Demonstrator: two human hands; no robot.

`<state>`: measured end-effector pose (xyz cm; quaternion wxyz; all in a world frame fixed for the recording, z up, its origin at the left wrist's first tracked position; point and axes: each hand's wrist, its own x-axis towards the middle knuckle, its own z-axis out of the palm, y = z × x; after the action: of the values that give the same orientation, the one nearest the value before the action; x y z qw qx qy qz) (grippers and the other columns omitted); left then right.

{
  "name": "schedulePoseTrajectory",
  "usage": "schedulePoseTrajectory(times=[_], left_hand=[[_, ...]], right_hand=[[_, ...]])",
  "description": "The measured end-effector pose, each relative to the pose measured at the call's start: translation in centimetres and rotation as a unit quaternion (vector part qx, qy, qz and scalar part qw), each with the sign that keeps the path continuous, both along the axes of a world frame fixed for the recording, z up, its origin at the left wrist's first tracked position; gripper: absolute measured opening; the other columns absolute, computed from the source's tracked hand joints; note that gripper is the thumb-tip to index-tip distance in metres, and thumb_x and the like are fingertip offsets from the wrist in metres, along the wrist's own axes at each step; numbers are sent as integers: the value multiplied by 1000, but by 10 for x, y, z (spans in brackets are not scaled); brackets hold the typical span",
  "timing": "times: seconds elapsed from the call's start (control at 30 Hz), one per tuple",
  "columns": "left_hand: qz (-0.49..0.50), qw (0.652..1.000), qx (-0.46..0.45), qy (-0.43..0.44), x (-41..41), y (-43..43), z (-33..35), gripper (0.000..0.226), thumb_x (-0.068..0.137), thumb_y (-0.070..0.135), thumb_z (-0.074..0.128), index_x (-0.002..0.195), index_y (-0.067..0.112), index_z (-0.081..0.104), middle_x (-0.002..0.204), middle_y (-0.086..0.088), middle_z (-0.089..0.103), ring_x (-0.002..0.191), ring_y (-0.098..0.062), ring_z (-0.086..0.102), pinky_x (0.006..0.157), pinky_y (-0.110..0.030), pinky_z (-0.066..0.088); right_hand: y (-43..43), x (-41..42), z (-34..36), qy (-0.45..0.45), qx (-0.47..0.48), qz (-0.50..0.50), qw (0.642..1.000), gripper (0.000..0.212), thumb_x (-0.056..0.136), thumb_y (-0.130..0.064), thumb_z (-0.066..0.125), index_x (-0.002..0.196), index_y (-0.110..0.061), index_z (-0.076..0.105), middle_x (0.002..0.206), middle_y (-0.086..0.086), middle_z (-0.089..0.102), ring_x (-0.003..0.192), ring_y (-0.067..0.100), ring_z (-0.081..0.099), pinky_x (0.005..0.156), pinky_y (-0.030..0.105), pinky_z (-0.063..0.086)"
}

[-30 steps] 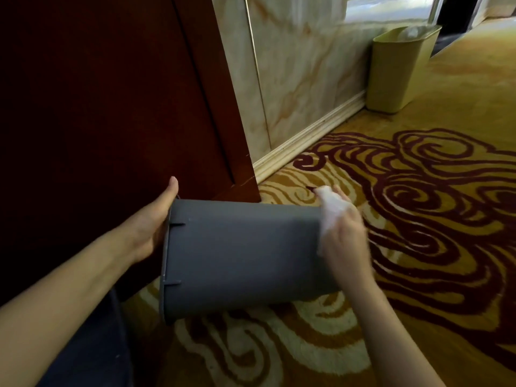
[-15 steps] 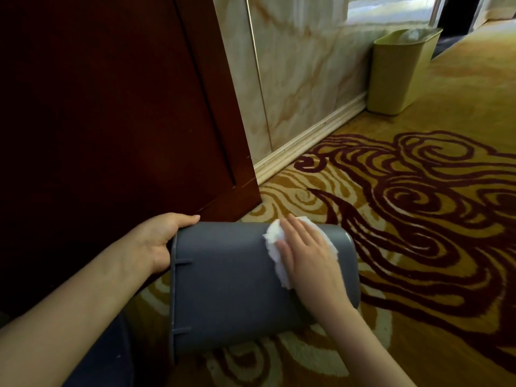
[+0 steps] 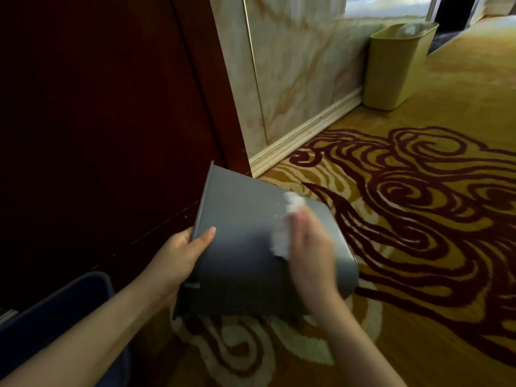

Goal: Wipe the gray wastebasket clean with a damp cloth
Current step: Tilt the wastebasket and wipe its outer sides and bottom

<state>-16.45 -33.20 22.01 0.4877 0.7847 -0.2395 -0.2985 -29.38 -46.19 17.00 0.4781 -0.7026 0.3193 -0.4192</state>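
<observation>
The gray wastebasket (image 3: pixel 240 227) is held on its side above the carpet, rim toward the dark wooden door, base toward the lower right. My left hand (image 3: pixel 178 252) grips its rim, thumb lying on the outer wall. My right hand (image 3: pixel 310 252), blurred by motion, presses a white cloth (image 3: pixel 289 216) flat against the upper side wall near the base. Most of the cloth is hidden under my fingers; its inside is not visible.
A dark red wooden door (image 3: pixel 106 107) stands close on the left. Beside it runs a marble wall with a baseboard (image 3: pixel 304 129). A yellow wastebasket (image 3: pixel 396 65) stands against the wall at the far right. A dark blue container (image 3: pixel 55 317) sits at the lower left. Patterned carpet (image 3: pixel 418 208) covers the floor.
The wastebasket has turned so its rim tips up toward the door. My left hand shifted its grip lower on the rim. My right hand and the cloth slid along the side wall.
</observation>
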Motion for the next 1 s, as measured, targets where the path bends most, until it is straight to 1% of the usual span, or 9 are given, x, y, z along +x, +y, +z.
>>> schedulePoseTrajectory(times=[0.07,0.1,0.17,0.23,0.43,0.63,0.8,0.9,1.0], left_hand=[[-26,1000,9,14,0,2,-14,18,91,31,46,101,24,60,77,7,77,75,-5,72,53,-15,53],[-41,999,10,26,3,5,-19,27,90,34,45,109,22,60,87,3,77,87,-8,71,62,-16,54],[-62,995,4,76,13,16,-24,47,83,46,43,119,20,57,106,-4,74,102,-13,67,76,-20,55],[-59,986,13,158,25,29,-29,58,76,60,38,118,24,57,112,-3,72,106,-13,66,82,-25,54],[20,961,24,275,55,47,-64,68,72,74,32,114,29,60,111,-5,73,101,-21,69,70,-35,59],[53,963,46,259,75,55,-101,52,79,61,44,117,29,60,110,1,73,102,-19,68,76,-36,55],[121,977,59,163,93,18,-92,39,93,36,47,122,11,56,104,-7,70,95,-25,66,74,-39,54],[136,984,72,85,103,-11,-84,39,94,31,47,124,7,54,112,-10,65,93,-26,63,83,-40,51],[150,984,84,51,113,-32,-80,40,95,28,46,122,0,55,117,-16,62,93,-28,61,79,-35,47]], right_hand=[[18,32,2,93,-142,128,977,40,98,-28,37,136,-14,40,141,-3,41,134,12,34,111,27,28],[24,45,-3,163,-213,177,947,46,99,-23,37,143,-11,28,152,3,24,143,19,15,118,35,12],[31,58,-19,268,-282,208,897,53,100,-29,26,147,-13,8,158,6,1,144,22,-10,119,42,-3],[38,61,-34,287,-268,215,895,54,100,-38,14,147,-18,-3,158,4,-5,142,18,-16,117,40,-9],[23,53,-64,390,-212,169,880,56,98,-44,12,147,-19,2,158,4,2,144,18,-4,115,36,-6],[-15,-3,-93,459,-170,40,871,54,97,-41,2,146,-19,-2,158,3,0,144,17,-3,117,37,1],[-17,-11,-100,489,-170,-17,856,55,99,-25,23,147,-7,1,158,11,2,145,21,1,119,34,10],[-17,3,-83,411,-220,-67,882,54,95,-14,34,144,0,14,155,17,16,143,25,15,117,33,11],[-7,47,-56,286,-211,16,935,51,94,-18,28,143,-4,23,154,12,24,142,22,19,115,27,10]])
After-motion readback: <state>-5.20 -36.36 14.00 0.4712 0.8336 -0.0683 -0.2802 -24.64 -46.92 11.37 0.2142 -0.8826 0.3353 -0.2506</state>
